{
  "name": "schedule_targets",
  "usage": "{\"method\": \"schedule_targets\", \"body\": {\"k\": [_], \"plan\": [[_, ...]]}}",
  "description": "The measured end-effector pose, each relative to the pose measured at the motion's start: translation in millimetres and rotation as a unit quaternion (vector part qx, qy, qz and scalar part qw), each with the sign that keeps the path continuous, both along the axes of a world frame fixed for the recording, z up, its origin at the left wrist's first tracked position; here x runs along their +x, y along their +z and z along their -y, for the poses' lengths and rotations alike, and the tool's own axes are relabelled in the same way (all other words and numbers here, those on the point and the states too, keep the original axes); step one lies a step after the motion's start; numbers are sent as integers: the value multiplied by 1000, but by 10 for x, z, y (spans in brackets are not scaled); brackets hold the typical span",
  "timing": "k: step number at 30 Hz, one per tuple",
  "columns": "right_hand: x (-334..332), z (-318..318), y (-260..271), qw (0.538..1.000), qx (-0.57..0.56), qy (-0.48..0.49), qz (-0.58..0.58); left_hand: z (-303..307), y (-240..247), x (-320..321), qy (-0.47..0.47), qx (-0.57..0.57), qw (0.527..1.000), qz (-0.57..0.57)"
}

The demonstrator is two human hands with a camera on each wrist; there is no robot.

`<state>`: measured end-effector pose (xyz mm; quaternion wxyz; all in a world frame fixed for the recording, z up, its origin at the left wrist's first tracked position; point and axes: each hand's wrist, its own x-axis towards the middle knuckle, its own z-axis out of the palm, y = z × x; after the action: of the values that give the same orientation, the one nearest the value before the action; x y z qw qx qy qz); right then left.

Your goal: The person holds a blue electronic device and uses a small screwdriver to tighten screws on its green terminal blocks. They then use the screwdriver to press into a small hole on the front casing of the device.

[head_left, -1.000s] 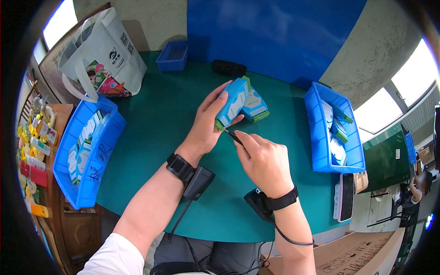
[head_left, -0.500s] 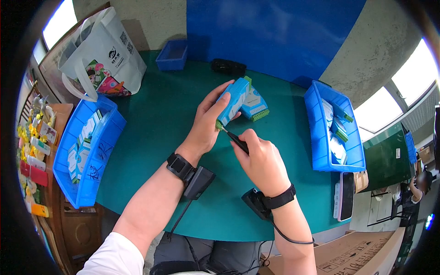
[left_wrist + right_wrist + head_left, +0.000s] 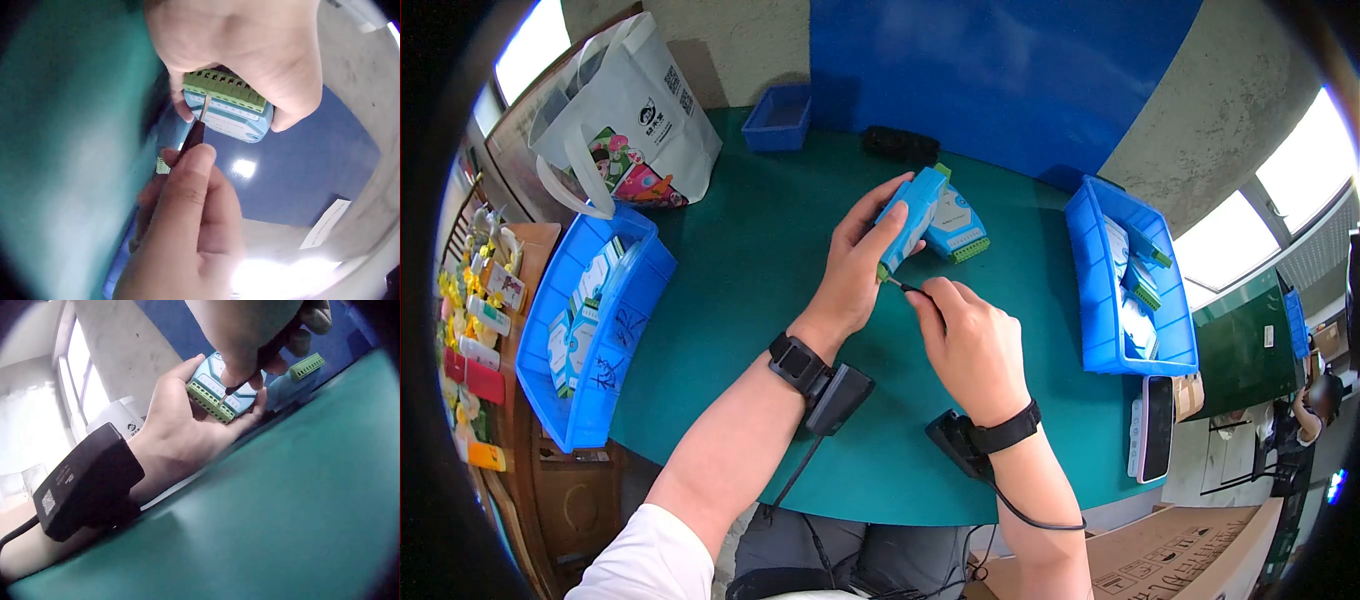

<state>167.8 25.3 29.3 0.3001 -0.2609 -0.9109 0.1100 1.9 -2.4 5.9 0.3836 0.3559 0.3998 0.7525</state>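
My left hand [image 3: 847, 270] grips a blue module [image 3: 913, 222] with green terminal blocks, held tilted over the table. My right hand [image 3: 977, 345] pinches a small screwdriver [image 3: 910, 289] with a dark handle. In the left wrist view the metal tip of the screwdriver [image 3: 205, 107] meets the green terminal block [image 3: 228, 91] partway along its row. The right wrist view shows the tip at the terminal block [image 3: 210, 403] too, beside the white label. A second blue module [image 3: 956, 224] lies on the table just behind and right of the held one.
Blue bins [image 3: 643, 290] [image 3: 1088, 290] holding modules stand at left and right. At the back are a small blue tray [image 3: 777, 118] and a black case [image 3: 900, 145]. A white bag [image 3: 645, 130] stands back left; a phone [image 3: 1157, 430] lies at the right edge.
The right hand has shifted slightly and its fingers have changed position on the screwdriver handle. The held module is tilted a little differently, still in the left hand.
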Motion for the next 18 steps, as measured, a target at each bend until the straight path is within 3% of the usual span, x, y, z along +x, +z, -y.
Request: {"method": "schedule_targets", "body": {"k": [3, 18], "plan": [[41, 1, 53, 999, -50, 15, -1, -5, -2, -5, 3, -3, 1000, -16], [8, 2, -1, 999, 52, 0, 11, 3, 6, -13, 19, 0, 1000, -2]]}}
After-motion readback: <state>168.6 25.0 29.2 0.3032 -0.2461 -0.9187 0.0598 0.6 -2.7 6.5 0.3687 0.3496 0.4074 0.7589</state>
